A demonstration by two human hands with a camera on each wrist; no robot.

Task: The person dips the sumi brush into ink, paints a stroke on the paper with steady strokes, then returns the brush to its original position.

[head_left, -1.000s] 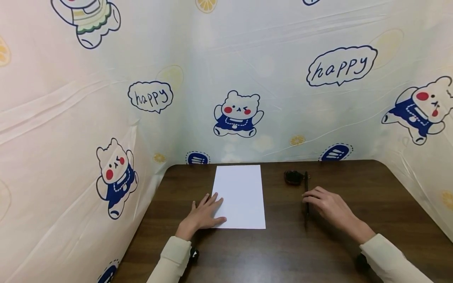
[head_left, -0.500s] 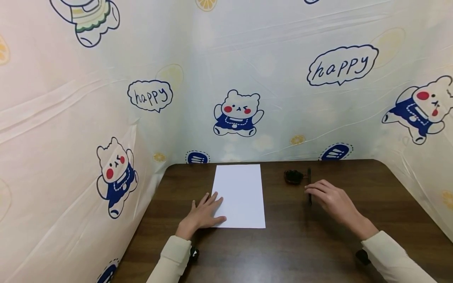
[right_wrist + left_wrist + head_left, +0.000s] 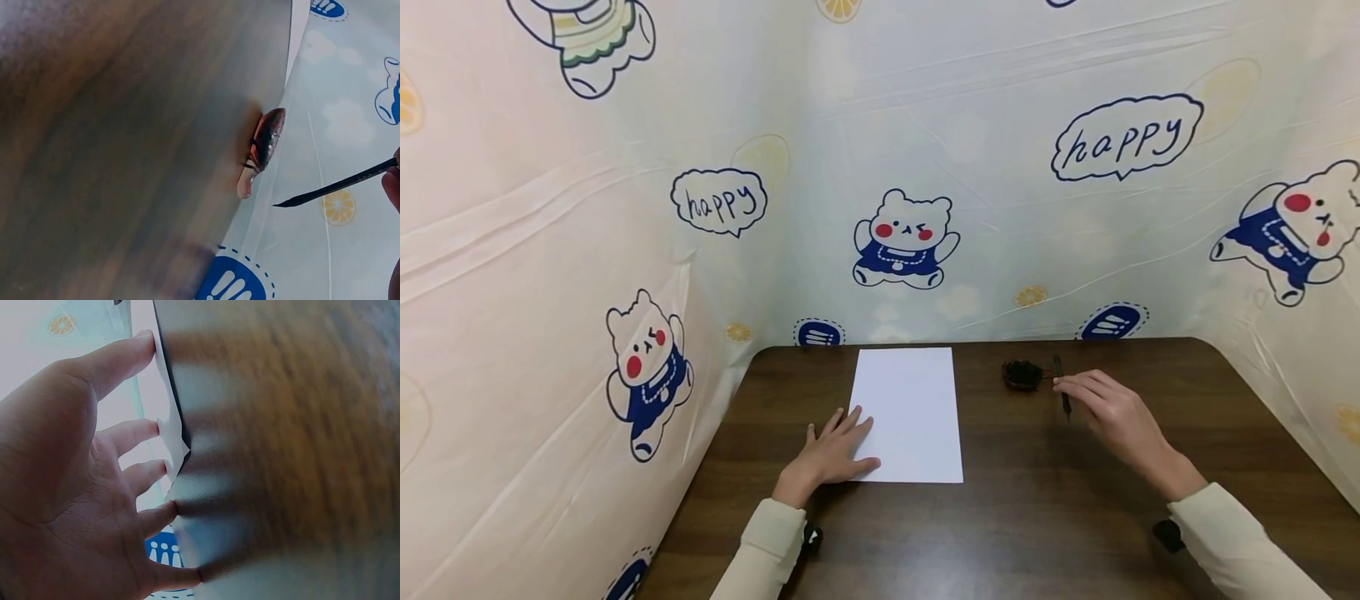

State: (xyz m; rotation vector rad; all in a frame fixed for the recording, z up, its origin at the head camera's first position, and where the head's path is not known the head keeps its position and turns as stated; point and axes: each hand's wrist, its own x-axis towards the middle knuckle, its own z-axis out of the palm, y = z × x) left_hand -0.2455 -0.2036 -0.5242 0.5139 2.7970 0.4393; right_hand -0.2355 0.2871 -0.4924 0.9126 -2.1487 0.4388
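Note:
A blank white sheet of paper (image 3: 913,408) lies on the table. My left hand (image 3: 823,460) rests at its left edge with the fingers spread; in the left wrist view the thumb and some fingertips touch the paper (image 3: 149,381). My right hand (image 3: 1116,417) pinches a slim dark writing brush (image 3: 1065,403) beyond the sheet's right side. Its pointed black tip shows in the right wrist view, where the brush (image 3: 337,185) hangs above the table. Close to the brush sits a small dark dish (image 3: 1021,376), reddish-brown and shiny in the right wrist view, with a pale pinkish part sticking out.
The dark wood-grain table (image 3: 910,542) has rounded far corners. Pale curtains (image 3: 985,250) with bear and "happy" prints hang behind it and along both sides. A dark wrist camera (image 3: 1168,535) is worn under the right sleeve (image 3: 1232,525).
My right hand has moved away from me and slightly right with the brush. The brush now slants, its lower end toward the right. My left hand and the paper have stayed put.

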